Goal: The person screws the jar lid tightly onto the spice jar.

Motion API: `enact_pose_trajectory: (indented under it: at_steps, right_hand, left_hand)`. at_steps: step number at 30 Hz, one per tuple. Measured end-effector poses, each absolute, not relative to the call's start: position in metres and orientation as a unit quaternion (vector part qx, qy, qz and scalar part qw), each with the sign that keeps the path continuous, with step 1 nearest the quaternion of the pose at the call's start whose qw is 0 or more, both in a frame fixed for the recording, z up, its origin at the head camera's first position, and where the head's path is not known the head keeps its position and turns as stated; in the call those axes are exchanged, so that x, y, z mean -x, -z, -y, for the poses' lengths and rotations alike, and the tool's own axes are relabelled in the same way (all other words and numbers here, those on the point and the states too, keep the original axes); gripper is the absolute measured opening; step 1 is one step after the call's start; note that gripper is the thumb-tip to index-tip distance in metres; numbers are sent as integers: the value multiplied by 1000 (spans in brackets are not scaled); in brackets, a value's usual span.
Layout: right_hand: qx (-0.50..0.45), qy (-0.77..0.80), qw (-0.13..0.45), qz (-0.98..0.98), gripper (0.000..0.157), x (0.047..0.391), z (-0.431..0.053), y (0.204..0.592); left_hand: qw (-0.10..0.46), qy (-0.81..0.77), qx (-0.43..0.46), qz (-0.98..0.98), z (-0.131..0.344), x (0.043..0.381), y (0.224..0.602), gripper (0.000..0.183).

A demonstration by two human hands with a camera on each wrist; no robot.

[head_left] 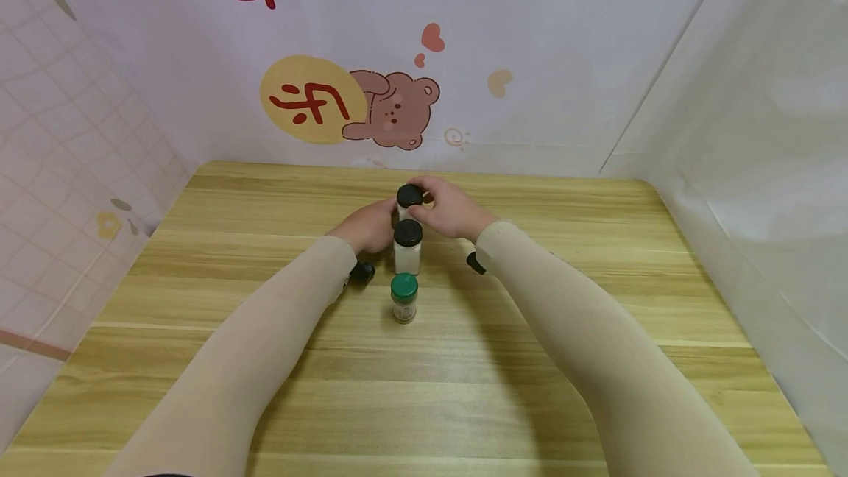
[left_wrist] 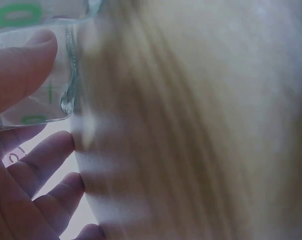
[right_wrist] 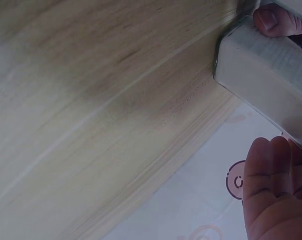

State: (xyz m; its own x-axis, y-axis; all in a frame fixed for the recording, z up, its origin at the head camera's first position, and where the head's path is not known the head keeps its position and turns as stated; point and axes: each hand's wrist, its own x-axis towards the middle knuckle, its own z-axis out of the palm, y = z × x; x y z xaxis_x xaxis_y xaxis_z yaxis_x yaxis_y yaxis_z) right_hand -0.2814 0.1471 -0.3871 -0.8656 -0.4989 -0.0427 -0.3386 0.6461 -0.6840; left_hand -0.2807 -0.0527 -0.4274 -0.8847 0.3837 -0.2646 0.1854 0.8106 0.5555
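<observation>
Three small jars stand in a row down the table. The farthest, a square glass jar (head_left: pixel 410 195) with a black lid, is between both hands. My left hand (head_left: pixel 372 227) holds it from the left; in the left wrist view the thumb (left_wrist: pixel 25 70) presses its clear side. From the right, my right hand (head_left: pixel 453 208) grips its upper part, thumb in front and forefinger behind. Other right fingers (right_wrist: pixel 271 170) curve beside the jar (right_wrist: pixel 266 75). Just nearer stands a second black-lidded jar (head_left: pixel 407 250) with pale contents. A green-capped spice jar (head_left: pixel 404 299) is nearest, upright.
The jars stand on a wood-grain table (head_left: pixel 411 396). A white printed curtain (head_left: pixel 530 116) hangs behind its far edge, with more sheeting at both sides. Dark wrist devices (head_left: pixel 361 272) show beneath the pale sleeves (head_left: pixel 265 352).
</observation>
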Motion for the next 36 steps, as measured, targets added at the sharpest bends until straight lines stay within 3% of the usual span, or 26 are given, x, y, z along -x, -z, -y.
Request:
enact_pose_trajectory:
  at_steps: [6, 13, 21, 31, 36]
  right_hand:
    - [225, 349, 119, -902, 48, 282, -147, 388]
    - [220, 344, 121, -905, 67, 283, -148, 389]
    - [232, 352, 119, -899, 48, 283, -148, 392]
    - [230, 364, 120, -894, 60, 282, -148, 391]
    - [239, 371, 117, -890, 49, 280, -149, 391]
  left_hand:
    - [186, -267, -153, -933, 53, 281, 428, 50]
    - [186, -264, -154, -934, 52, 281, 428, 46]
    - [187, -264, -154, -934, 53, 280, 427, 49]
    - [183, -263, -160, -934, 53, 281, 427, 47]
    - [184, -264, -159, -933, 53, 280, 427, 48]
